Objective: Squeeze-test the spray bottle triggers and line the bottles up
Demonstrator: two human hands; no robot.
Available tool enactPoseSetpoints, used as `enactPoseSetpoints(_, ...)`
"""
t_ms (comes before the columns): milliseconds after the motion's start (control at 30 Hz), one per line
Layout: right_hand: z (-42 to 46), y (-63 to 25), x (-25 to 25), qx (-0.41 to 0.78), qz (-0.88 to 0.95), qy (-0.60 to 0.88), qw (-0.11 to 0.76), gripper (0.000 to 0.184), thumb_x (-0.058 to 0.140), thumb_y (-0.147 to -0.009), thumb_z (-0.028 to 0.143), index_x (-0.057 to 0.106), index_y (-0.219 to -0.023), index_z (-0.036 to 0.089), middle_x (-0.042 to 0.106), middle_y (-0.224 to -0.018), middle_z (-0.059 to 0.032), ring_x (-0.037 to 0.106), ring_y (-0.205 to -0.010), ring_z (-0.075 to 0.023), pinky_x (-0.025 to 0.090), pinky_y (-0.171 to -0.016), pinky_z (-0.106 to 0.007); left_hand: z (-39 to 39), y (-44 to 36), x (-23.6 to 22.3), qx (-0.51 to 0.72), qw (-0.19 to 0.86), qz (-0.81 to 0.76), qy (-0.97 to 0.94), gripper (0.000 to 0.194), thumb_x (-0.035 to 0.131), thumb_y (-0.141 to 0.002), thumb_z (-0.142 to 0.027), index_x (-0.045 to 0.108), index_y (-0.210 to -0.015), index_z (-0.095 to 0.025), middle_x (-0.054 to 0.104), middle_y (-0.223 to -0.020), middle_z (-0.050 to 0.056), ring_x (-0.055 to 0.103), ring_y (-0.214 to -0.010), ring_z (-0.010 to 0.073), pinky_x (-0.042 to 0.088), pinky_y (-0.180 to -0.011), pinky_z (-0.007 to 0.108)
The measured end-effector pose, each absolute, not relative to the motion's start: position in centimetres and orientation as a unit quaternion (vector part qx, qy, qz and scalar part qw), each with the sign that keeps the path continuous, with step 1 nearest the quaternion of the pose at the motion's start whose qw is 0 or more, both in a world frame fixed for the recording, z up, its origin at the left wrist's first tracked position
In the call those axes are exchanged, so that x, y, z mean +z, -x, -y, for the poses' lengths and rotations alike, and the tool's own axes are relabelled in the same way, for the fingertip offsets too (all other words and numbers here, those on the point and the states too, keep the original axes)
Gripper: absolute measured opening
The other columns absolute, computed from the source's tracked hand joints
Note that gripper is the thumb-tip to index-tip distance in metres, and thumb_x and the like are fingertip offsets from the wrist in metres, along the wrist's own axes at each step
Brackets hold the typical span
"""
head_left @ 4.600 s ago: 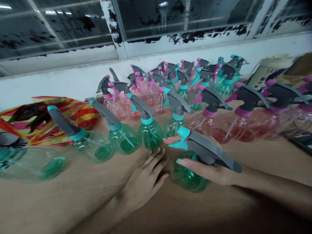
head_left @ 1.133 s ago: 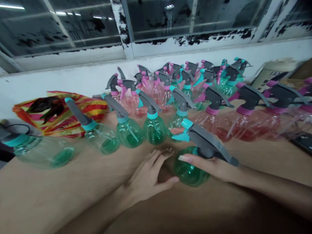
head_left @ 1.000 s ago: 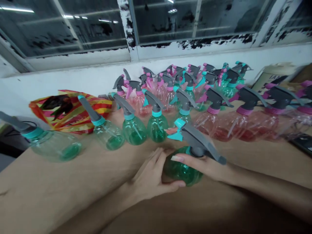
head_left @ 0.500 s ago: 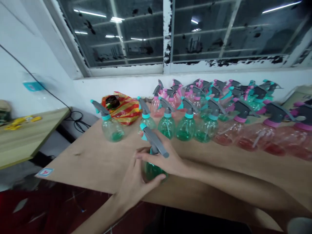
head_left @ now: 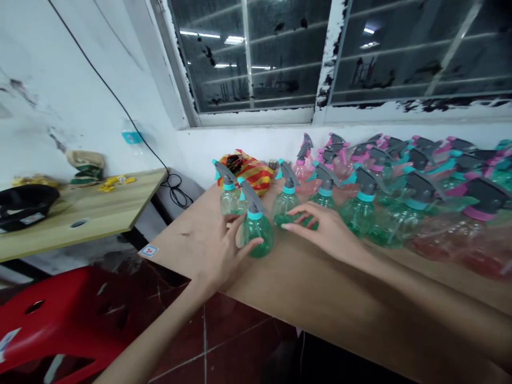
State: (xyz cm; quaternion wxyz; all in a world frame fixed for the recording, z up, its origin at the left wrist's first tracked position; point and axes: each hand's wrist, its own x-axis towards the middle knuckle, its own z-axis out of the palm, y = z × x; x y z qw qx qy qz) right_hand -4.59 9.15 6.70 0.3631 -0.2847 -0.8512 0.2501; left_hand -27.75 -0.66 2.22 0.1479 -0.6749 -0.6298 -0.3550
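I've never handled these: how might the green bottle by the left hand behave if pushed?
The bottle may tip if pushed high, given its tall sprayer. Being rounded and glossy, it could feel slippery.

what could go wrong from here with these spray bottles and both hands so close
The left hand curves around the side of the front spray bottle, so an uneven push might tip it.

The right hand is spread right in front of the green bottles, so a careless move could knock one.

The bottles look tightly grouped, so one falling might jostle its neighbours.
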Motion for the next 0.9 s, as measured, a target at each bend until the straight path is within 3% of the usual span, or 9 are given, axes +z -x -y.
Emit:
enactPoseSetpoints(200,-11.9,4.3,6.4,0.14,0.829,0.409,0.355,0.036,0.064,-0.085,0.046,0.063,-0.108,0.019,0.072,-0.107,-0.0095,0.069,-0.072,-0.0239,0.053,-0.076,-0.044,-3.6,29.3,1.9,-0.352,0.177,0.629,0.671,0.06,0.052,-0.089,-0.063,0.048,-0.131,-0.02,0.059,-0.115,0.011,0.06,-0.109,0.0289,0.05,-0.093,0.046)
enactPoseSetpoints(367,-13.1,6.0,6.8,0.133,0.813,0.436,0.363,0.051,0.063,-0.083,0.048,0.058,-0.124,0.017,0.071,-0.112,-0.0155,0.068,-0.097,-0.0349,0.052,-0.081,-0.05,-5.3,29.5,2.3,-0.331,0.216,0.627,0.671,0.061,0.055,-0.087,-0.064,0.053,-0.124,-0.016,0.062,-0.112,0.014,0.059,-0.109,0.0331,0.049,-0.091,0.049)
enactPoseSetpoints(467,-13.7,7.3,7.0,0.141,0.808,0.443,0.363,0.057,0.063,-0.083,0.049,0.055,-0.128,0.016,0.071,-0.11,-0.0175,0.067,-0.101,-0.037,0.053,-0.079,-0.05,-5.8,29.4,2.6,-0.32,0.238,0.63,0.667,0.062,0.055,-0.086,-0.064,0.055,-0.123,-0.015,0.059,-0.117,0.016,0.056,-0.112,0.0348,0.047,-0.093,0.05)
enactPoseSetpoints(733,-15.2,9.4,7.1,0.134,0.811,0.448,0.352,0.04,0.059,-0.086,0.043,0.06,-0.113,0.014,0.072,-0.093,-0.0162,0.068,-0.09,-0.0358,0.051,-0.071,-0.046,-7.1,29.4,2.9,-0.304,0.265,0.645,0.649,0.06,0.054,-0.086,-0.064,0.058,-0.121,-0.016,0.057,-0.108,0.015,0.055,-0.106,0.0349,0.048,-0.09,0.051)
enactPoseSetpoints(900,-14.9,8.7,7.0,0.124,0.821,0.443,0.338,0.033,0.056,-0.088,0.041,0.061,-0.107,0.015,0.071,-0.083,-0.0133,0.068,-0.077,-0.0318,0.05,-0.066,-0.043,-6.9,29.6,2.6,-0.314,0.261,0.648,0.642,0.06,0.053,-0.088,-0.062,0.052,-0.129,-0.018,0.056,-0.11,0.014,0.056,-0.105,0.0335,0.048,-0.088,0.051)
